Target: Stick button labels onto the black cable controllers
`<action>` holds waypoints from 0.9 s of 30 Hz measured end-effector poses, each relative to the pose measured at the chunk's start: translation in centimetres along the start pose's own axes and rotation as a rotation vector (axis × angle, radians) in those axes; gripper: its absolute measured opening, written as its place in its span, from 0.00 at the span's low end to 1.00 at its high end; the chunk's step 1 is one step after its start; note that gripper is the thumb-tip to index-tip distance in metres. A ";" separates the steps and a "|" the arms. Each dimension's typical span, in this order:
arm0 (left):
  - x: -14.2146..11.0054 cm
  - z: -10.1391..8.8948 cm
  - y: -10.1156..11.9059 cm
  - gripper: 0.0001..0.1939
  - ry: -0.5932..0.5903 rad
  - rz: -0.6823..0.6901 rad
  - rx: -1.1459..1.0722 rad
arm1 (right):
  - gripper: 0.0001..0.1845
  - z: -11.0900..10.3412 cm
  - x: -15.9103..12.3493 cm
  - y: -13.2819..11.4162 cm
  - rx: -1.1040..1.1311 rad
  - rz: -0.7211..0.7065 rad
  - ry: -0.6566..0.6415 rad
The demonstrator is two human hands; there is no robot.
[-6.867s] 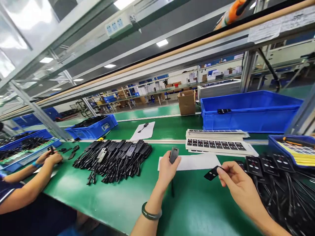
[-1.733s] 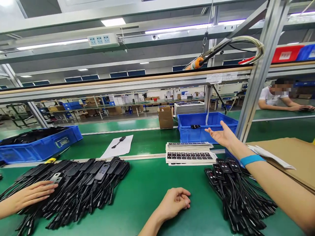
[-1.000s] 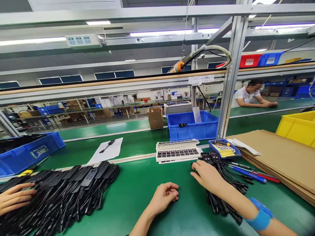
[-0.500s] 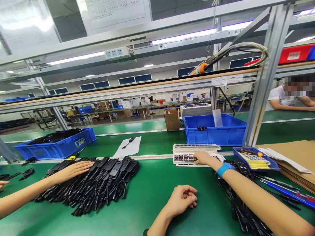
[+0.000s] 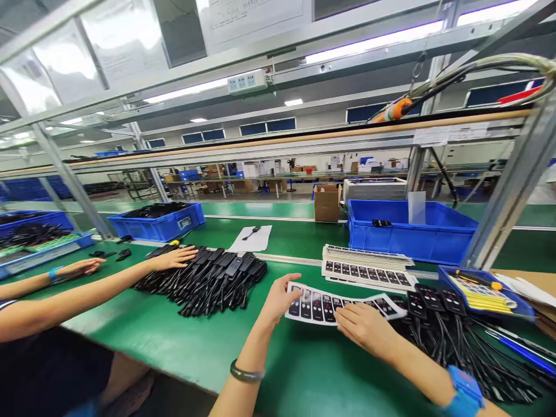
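Between my two hands, above the green bench, a sheet of black labels point(image 5: 317, 307) on white backing is held tilted. My left hand point(image 5: 280, 300) pinches its left end with thumb and fingers. Lower along the sheet, my right hand point(image 5: 365, 325) has its fingers closed over the front edge; its thumb is hidden. Behind it lies a stack of label sheets point(image 5: 369, 269). Right of my right hand, black devices with cables point(image 5: 434, 304) lie in a bundle, labels on their faces. A larger pile of black devices with cables point(image 5: 208, 278) spreads out to the left.
A co-worker's hand point(image 5: 174, 258) rests on the large pile, the other farther left. Blue bins point(image 5: 412, 237) stand at the back, right and left. A small blue tray point(image 5: 486, 292) with yellow sheets sits at the right, beside pens. One device lies on white paper point(image 5: 260, 238).
My right hand has come back from the stack with a label sheet. My left hand has risen from the bench and taken its left end. The view has turned left.
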State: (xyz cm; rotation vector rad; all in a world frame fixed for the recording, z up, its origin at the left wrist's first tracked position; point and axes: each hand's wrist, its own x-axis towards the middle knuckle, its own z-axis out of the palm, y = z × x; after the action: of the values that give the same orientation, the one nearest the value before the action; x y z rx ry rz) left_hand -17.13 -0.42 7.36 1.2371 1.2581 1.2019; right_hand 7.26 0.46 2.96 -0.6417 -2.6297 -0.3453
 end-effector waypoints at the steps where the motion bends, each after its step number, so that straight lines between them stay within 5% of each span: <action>1: -1.4 -0.3 0.3 0.29 0.003 0.037 0.038 | 0.13 -0.1 -0.1 -1.3 0.020 -0.008 0.070; 5: -7.1 -0.1 -0.3 0.06 0.028 0.123 0.182 | 0.16 -0.8 0.9 -5.3 0.069 0.093 0.362; 12: -13.4 -1.1 -3.2 0.06 0.036 0.151 0.416 | 0.14 -0.2 1.8 -9.7 0.117 -0.147 0.374; 15: -14.7 -1.9 -3.8 0.05 -0.052 0.130 0.551 | 0.17 0.7 0.9 -11.4 0.143 -0.132 0.343; 18: -15.0 -2.3 -4.1 0.07 -0.150 0.088 0.637 | 0.16 1.6 0.1 -12.6 0.290 0.005 0.238; 24: -13.3 -2.6 -4.3 0.08 -0.270 -0.009 0.651 | 0.14 1.3 0.8 -12.5 0.522 0.328 -0.298; 27: -12.1 -3.0 -4.2 0.08 -0.323 -0.048 0.652 | 0.13 0.7 2.0 -11.7 0.589 0.449 -0.455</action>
State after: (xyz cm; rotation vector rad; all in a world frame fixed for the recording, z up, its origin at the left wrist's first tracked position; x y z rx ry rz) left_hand -20.06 -12.56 3.23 1.7701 1.4674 0.5227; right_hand -0.27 -8.60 1.63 -1.1507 -2.6647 0.7586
